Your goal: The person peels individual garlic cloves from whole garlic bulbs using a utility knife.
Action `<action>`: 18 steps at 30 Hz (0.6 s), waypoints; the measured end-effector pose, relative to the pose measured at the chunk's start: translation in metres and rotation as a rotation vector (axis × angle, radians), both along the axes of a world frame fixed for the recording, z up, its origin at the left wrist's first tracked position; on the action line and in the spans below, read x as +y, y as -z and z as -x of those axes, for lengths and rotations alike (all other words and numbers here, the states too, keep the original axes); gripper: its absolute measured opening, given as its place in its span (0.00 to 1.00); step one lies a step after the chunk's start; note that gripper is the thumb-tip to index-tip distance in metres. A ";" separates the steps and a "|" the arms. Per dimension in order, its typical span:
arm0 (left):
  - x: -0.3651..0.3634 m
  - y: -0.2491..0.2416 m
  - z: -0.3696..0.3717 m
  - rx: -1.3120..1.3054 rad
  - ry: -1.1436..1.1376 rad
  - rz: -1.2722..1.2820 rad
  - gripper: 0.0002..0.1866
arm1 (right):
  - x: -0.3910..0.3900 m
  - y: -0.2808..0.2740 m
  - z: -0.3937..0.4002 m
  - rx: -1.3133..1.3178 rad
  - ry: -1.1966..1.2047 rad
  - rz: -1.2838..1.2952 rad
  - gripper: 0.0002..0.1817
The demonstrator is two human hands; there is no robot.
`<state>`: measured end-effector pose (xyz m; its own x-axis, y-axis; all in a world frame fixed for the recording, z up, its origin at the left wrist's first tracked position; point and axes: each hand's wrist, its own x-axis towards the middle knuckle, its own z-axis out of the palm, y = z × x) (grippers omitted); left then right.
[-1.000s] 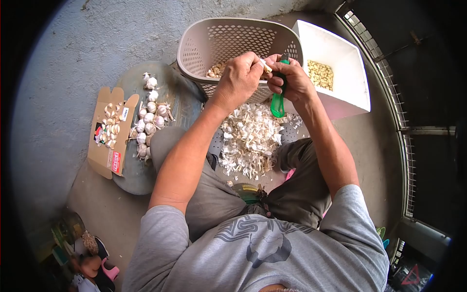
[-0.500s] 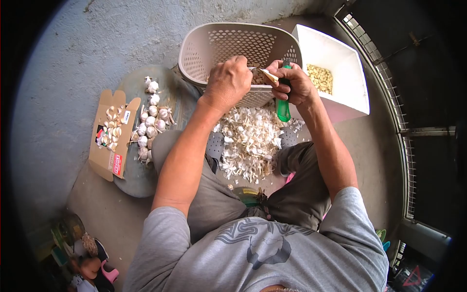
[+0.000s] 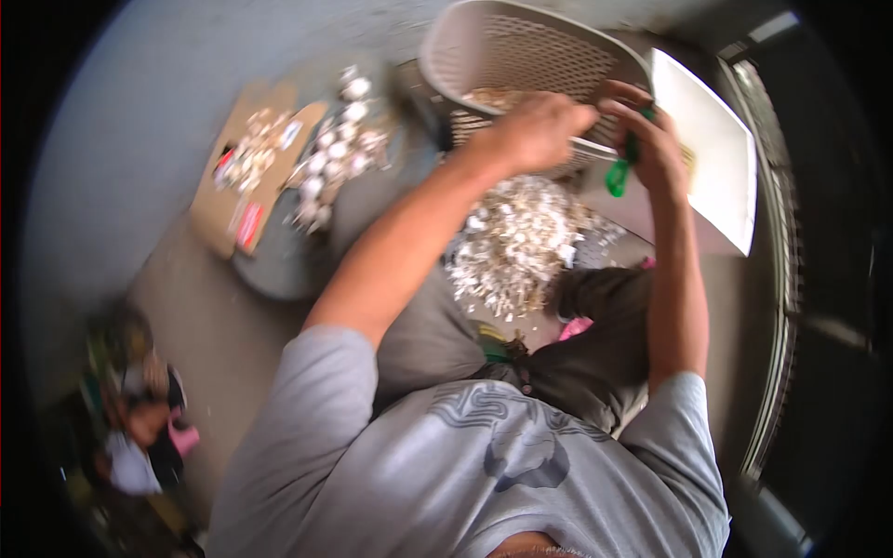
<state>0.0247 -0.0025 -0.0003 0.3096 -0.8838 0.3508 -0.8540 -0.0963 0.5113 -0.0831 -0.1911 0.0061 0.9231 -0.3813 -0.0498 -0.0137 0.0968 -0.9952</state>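
Note:
My left hand (image 3: pixel 539 132) is closed, fingers pinched together, over the near rim of the grey perforated basket (image 3: pixel 521 56). Motion blur hides what, if anything, lies in that pinch. Beside it, my right hand (image 3: pixel 651 139) is wrapped round a green cutter (image 3: pixel 618 177) whose handle points down. The fingertips of both hands nearly meet, and no clove can be made out between them. Below the hands lies a heap of garlic skins (image 3: pixel 516 246) on the floor between my feet. Some pale cloves (image 3: pixel 493 97) show inside the basket.
Left of me, a round stool top (image 3: pixel 270 270) carries whole garlic bulbs (image 3: pixel 335 153) and a cardboard flap (image 3: pixel 216 209) with loose cloves (image 3: pixel 256 153). A white foam box (image 3: pixel 712 158) stands right of the basket. A person (image 3: pixel 144 418) is at lower left, and a metal-framed gate (image 3: pixel 786 307) runs along the right.
My view has swung, so the scene sits further right and higher. The garlic clove seen at my right fingertips can no longer be made out. My hands remain close together near the basket.

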 end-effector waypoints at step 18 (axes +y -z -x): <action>0.169 0.037 -0.084 0.212 -0.537 0.190 0.15 | 0.030 -0.059 0.066 -0.299 -0.158 -0.054 0.28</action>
